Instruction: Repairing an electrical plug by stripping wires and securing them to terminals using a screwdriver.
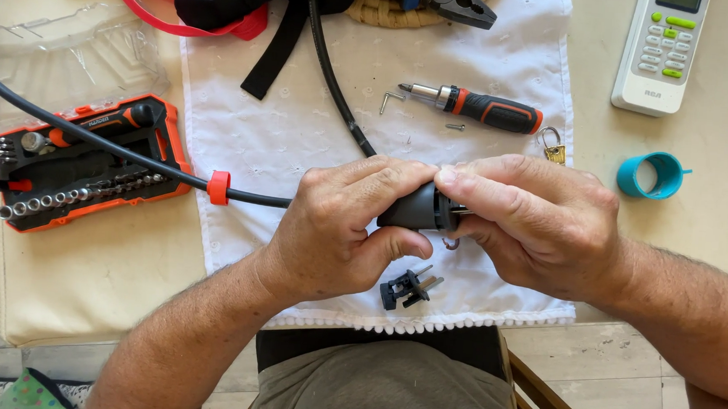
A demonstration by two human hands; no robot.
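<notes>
Black plug housing (418, 208): over white cloth (301, 125), clasped by left hand (337, 228) and pinched at its open end by right hand (531, 223). Cable (131, 152) runs left from it. Plug insert (405, 287) just below; screwdriver (479, 106) above; bit set (71, 166) far left.

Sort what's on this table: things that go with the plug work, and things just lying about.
In use: left hand, right hand, plug shell, cable, plug insert, screwdriver, bit set.
Lying about: remote control, blue tape ring, pliers, keys.
</notes>
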